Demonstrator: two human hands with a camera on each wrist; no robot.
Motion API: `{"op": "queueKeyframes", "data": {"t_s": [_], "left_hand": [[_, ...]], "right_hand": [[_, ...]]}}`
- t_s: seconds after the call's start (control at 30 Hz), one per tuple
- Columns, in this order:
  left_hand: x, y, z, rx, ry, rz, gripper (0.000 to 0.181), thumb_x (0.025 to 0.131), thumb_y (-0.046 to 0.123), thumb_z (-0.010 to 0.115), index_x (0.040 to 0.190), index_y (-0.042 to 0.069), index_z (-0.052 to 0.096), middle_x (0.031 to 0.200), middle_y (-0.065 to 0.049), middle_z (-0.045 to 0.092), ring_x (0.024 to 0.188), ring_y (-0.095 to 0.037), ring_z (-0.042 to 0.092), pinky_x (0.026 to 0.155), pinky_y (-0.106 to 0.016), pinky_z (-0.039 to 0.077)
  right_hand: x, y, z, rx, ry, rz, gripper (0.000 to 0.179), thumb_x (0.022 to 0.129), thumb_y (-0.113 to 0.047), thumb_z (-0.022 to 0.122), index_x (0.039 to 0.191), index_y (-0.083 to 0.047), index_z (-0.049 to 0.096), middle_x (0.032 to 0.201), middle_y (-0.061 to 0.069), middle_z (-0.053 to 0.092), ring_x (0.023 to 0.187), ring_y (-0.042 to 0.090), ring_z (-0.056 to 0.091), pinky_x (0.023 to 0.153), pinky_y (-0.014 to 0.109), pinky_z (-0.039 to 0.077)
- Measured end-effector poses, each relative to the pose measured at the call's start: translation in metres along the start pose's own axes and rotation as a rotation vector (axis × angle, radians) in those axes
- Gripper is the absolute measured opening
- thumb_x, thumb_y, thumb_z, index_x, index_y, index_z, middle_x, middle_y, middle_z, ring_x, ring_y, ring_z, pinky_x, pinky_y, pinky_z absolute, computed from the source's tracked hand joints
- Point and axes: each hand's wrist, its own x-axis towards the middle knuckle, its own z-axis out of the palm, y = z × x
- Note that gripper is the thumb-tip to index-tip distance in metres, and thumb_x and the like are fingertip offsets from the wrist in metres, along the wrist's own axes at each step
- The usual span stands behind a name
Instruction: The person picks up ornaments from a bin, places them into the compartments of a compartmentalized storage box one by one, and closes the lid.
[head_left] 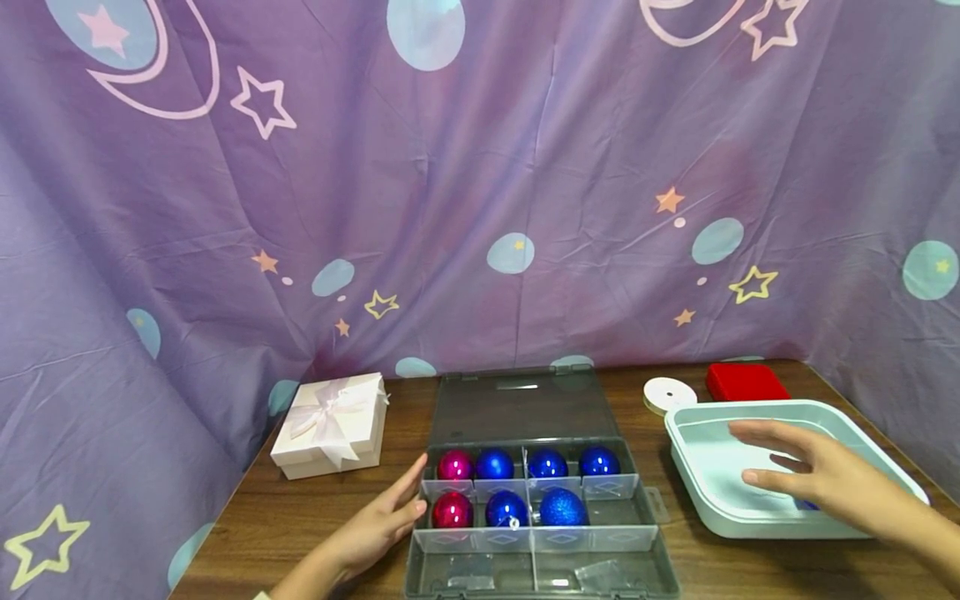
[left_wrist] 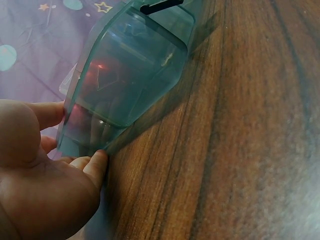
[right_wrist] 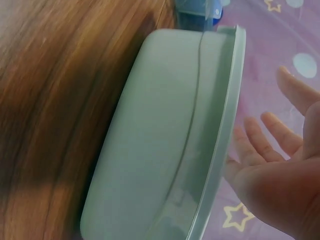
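My left hand [head_left: 381, 523] rests against the left side of a grey see-through compartment box [head_left: 543, 542]; its thumb and fingertips touch the wall. Two shiny red Christmas balls [head_left: 453, 510] sit in the box's left column, one behind the other. Beside them are several blue balls [head_left: 494, 467], among them a glittery blue ball [head_left: 563, 507] in the middle row. Over a pale green plastic basin [head_left: 705, 508], my right hand [head_left: 832, 475] hovers with fingers spread and nothing in them. Part of a blue thing [head_left: 806, 504] shows in the basin below that hand, which mostly hides it.
The box's dark lid [head_left: 521, 408] lies folded back. A white gift box [head_left: 333, 425] with a ribbon bow stands at the left. Behind the basin are a white ribbon spool [head_left: 670, 393] and a red box [head_left: 746, 382]. A purple curtain [head_left: 465, 183] hangs behind the wooden table [head_left: 247, 533].
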Motion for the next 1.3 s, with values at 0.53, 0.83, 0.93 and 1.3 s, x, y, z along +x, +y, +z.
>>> {"op": "queueKeyframes", "data": {"t_s": [0.53,0.83,0.93,1.3], "left_hand": [[-0.001,0.001,0.0,0.006,0.001,-0.002,0.076,0.111,0.018,0.044,0.166,0.015,-0.008,0.166,-0.026,-0.021,0.152,-0.047,-0.017,0.121,-0.067,0.004],[-0.001,0.001,0.0,0.009,0.007,-0.007,0.075,0.111,0.017,0.044,0.166,0.015,-0.007,0.167,-0.026,-0.021,0.152,-0.047,-0.017,0.121,-0.067,0.004],[-0.001,0.002,0.0,0.007,0.007,-0.008,0.075,0.111,0.016,0.043,0.166,0.015,-0.007,0.166,-0.027,-0.021,0.152,-0.048,-0.016,0.121,-0.067,0.004],[-0.001,0.002,0.001,0.002,0.004,-0.006,0.075,0.111,0.016,0.044,0.166,0.015,-0.008,0.166,-0.027,-0.021,0.151,-0.048,-0.017,0.121,-0.067,0.004]], "right_hand": [[-0.008,0.038,-0.028,-0.138,-0.129,0.127,0.052,0.093,-0.017,0.076,0.138,0.002,0.059,0.131,0.028,0.066,0.113,-0.025,0.04,0.079,0.0,0.038],[-0.01,0.056,-0.036,-0.169,-0.15,0.071,0.048,0.088,-0.011,0.079,0.131,0.002,0.062,0.123,0.002,0.073,0.11,-0.022,0.048,0.079,-0.002,0.039],[-0.01,0.061,-0.039,-0.173,-0.202,0.082,0.05,0.09,-0.012,0.077,0.133,0.007,0.06,0.125,0.019,0.071,0.11,-0.023,0.045,0.078,0.0,0.039],[-0.001,0.077,-0.051,-0.101,-0.44,0.041,0.044,0.092,-0.01,0.076,0.125,0.014,0.061,0.12,0.035,0.065,0.106,-0.022,0.047,0.078,0.006,0.045]]}}
